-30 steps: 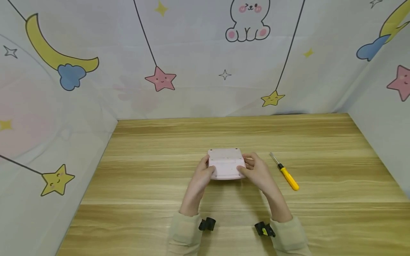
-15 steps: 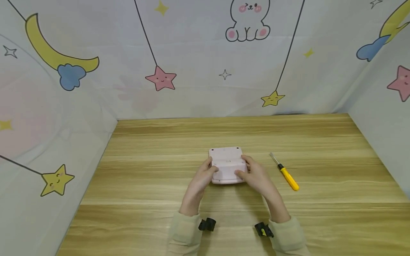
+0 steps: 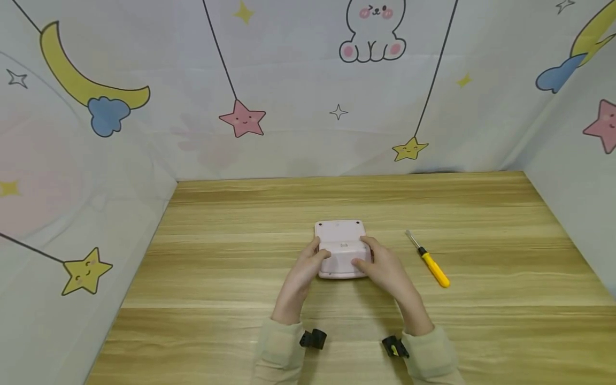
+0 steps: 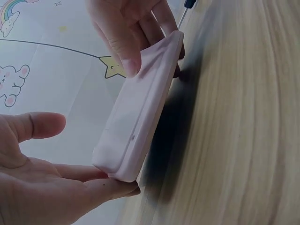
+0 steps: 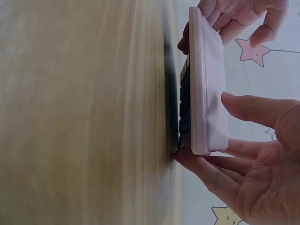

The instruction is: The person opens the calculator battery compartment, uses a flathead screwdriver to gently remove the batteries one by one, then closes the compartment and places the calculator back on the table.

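Note:
A pink calculator [image 3: 340, 232] is held back side up just above the table, its rear facing the head camera. In the right wrist view, dark keys [image 5: 185, 105] show on its underside. My left hand [image 3: 302, 271] holds the left edge with fingers beneath; in the left wrist view its thumb [image 4: 44, 125] stands off the back. My right hand [image 3: 389, 271] grips the right edge, thumb on the back and fingers under the key side. The key face is hidden from the head view.
To the right of the calculator lies a screwdriver [image 3: 435, 269] with a yellow handle, its metal tip pointing away. The wooden table [image 3: 231, 240] ends at printed cloth walls [image 3: 298, 149] at the back and sides.
The calculator has tilted so that more of its back faces the head camera. It has shifted slightly toward me and to the right, with both hands still holding it. The screwdriver stays put.

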A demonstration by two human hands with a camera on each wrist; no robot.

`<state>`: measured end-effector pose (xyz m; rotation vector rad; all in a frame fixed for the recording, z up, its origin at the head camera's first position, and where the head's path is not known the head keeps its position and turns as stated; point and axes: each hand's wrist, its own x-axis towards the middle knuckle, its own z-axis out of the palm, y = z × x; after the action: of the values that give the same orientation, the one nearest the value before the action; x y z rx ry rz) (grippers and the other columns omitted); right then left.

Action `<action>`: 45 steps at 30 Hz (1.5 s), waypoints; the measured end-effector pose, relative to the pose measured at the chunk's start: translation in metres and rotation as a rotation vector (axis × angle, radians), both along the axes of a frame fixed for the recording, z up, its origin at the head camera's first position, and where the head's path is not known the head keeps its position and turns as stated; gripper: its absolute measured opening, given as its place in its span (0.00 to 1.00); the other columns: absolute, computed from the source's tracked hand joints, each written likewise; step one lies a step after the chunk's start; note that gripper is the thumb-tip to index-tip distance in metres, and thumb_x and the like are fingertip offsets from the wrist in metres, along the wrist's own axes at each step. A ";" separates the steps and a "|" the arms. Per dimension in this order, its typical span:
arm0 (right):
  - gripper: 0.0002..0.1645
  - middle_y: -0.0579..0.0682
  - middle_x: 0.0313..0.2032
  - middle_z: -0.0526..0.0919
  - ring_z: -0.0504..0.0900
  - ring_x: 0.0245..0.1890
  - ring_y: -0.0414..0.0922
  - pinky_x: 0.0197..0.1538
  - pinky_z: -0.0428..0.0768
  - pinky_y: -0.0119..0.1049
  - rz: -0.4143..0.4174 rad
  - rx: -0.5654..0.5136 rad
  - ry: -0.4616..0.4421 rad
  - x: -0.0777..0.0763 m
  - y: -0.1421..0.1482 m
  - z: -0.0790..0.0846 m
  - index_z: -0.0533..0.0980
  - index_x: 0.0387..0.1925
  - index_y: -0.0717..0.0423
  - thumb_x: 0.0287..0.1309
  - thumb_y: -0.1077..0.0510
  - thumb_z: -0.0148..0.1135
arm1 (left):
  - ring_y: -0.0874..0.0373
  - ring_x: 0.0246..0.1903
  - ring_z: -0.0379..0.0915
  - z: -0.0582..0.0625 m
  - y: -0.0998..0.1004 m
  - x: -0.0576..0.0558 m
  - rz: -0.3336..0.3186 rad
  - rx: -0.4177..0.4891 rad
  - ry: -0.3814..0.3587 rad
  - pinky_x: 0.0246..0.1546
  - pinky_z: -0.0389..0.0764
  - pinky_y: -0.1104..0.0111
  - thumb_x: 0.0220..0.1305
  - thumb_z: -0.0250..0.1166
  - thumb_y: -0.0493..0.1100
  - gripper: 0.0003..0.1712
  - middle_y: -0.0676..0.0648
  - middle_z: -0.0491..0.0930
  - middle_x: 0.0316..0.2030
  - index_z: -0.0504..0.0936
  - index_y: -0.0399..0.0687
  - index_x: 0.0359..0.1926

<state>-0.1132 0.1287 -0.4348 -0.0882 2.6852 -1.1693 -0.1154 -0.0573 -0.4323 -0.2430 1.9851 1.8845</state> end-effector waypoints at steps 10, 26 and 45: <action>0.35 0.68 0.64 0.70 0.71 0.63 0.62 0.61 0.71 0.59 -0.017 0.014 -0.006 -0.002 0.000 -0.003 0.65 0.66 0.62 0.60 0.53 0.61 | 0.41 0.75 0.32 -0.004 -0.001 0.000 -0.027 0.018 0.041 0.73 0.40 0.49 0.65 0.51 0.37 0.40 0.33 0.38 0.75 0.44 0.29 0.73; 0.34 0.68 0.62 0.72 0.73 0.60 0.62 0.59 0.71 0.61 -0.004 0.038 -0.005 0.000 -0.003 -0.003 0.66 0.65 0.62 0.60 0.52 0.61 | 0.43 0.65 0.60 -0.008 -0.001 0.003 -0.084 0.032 0.116 0.64 0.66 0.52 0.67 0.49 0.34 0.32 0.34 0.61 0.68 0.55 0.34 0.71; 0.33 0.67 0.62 0.72 0.70 0.62 0.64 0.63 0.68 0.60 0.030 0.063 0.052 0.001 0.000 -0.004 0.67 0.64 0.64 0.62 0.53 0.59 | 0.38 0.72 0.44 -0.013 0.000 0.002 -0.120 -0.020 0.168 0.70 0.54 0.46 0.66 0.51 0.33 0.37 0.29 0.44 0.73 0.48 0.30 0.72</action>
<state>-0.1123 0.1285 -0.4389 -0.1499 2.7539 -1.0870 -0.1130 -0.0575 -0.4449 0.0297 2.0781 1.8632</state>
